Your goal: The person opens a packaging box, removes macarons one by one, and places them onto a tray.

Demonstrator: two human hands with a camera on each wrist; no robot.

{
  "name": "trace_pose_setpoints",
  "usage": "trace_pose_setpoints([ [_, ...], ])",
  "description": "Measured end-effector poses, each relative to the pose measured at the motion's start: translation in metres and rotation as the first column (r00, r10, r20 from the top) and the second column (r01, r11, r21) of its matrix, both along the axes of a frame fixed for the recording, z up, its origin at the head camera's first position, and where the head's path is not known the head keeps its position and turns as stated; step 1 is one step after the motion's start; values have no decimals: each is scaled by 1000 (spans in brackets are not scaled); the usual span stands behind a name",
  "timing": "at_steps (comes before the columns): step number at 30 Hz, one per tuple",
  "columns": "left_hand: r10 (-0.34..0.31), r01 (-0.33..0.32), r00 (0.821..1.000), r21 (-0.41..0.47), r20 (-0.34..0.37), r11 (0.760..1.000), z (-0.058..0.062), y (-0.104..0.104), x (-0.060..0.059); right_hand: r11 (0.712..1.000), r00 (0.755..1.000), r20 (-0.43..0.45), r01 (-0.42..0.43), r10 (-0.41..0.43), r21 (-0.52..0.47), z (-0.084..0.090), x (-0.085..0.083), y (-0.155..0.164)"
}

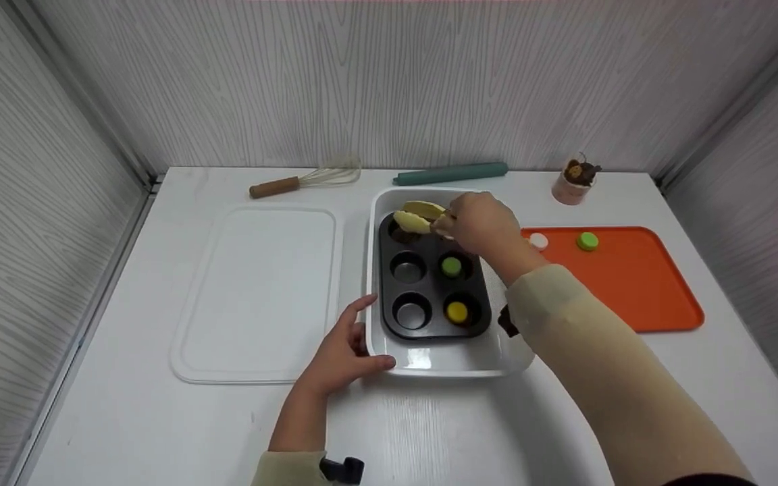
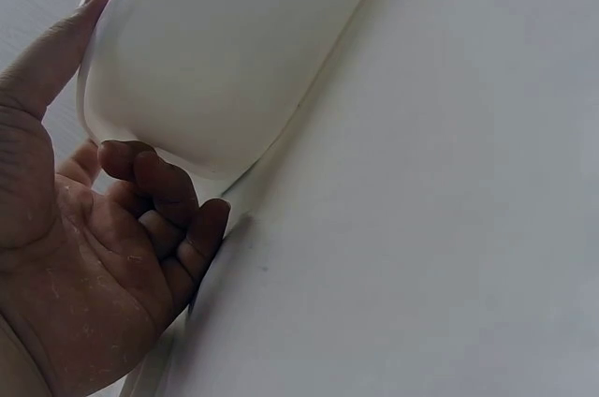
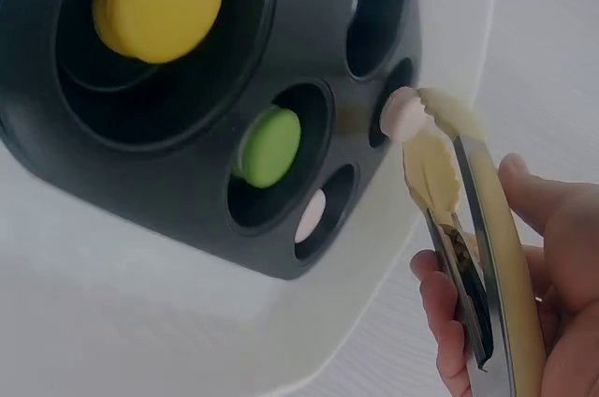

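Note:
My right hand (image 1: pixel 487 226) holds tongs (image 3: pixel 505 294) with cream-coloured tips. At those tips is a pale pink macaron (image 3: pixel 404 114), over a far-left cup of the dark muffin tin (image 1: pixel 433 297). A yellow macaron (image 1: pixel 456 312), a green macaron (image 1: pixel 452 267) and another pale macaron (image 3: pixel 311 216) sit in the right-hand cups; the last is hidden behind my right hand in the head view. The tin stands inside a white plastic tub (image 1: pixel 453 364). My left hand (image 1: pixel 338 354) grips the tub's near-left corner, thumb on the rim and index finger along the left side.
On the right lies an orange tray (image 1: pixel 645 283) with a green macaron (image 1: pixel 587 241) and a pale macaron (image 1: pixel 538 241). A white lid (image 1: pixel 261 297) lies left of the tub. Along the back are a whisk (image 1: pixel 301 182), a teal rolling pin (image 1: pixel 453 173) and a small decorated pot (image 1: pixel 570 190).

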State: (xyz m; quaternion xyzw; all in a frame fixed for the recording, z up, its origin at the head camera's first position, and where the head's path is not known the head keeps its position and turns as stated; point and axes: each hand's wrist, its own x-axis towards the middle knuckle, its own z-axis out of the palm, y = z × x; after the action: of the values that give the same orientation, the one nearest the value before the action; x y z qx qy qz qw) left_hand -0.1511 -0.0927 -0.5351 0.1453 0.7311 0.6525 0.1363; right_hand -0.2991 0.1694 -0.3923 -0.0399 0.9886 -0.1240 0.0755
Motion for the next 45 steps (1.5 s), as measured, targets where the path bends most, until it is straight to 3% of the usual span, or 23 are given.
trace_pose_setpoints([
  [6, 5, -5, 1000, 4, 9, 1000, 1, 1, 0, 998, 999, -33, 24, -26, -59, 14, 10, 32],
  [13, -9, 9, 1000, 18, 5, 1000, 2, 1, -1, 992, 992, -105, 59, -70, -108, 19, 28, 71],
  [20, -10, 10, 1000, 31, -7, 999, -1, 0, 0, 978, 983, -115, 119, -140, -170, 24, 43, 103],
  [27, -20, 20, 1000, 44, -14, 999, 0, 0, 0, 971, 971, -129, 178, -199, -162, 30, 58, 140],
  [35, -6, 6, 1000, 28, -3, 1000, -1, 0, -1, 961, 961, -116, 231, -249, -154, 29, 66, 188],
  [45, -4, 4, 1000, 16, -14, 1000, -2, 2, -1, 925, 931, -115, 318, -346, -207, 19, 79, 254],
])
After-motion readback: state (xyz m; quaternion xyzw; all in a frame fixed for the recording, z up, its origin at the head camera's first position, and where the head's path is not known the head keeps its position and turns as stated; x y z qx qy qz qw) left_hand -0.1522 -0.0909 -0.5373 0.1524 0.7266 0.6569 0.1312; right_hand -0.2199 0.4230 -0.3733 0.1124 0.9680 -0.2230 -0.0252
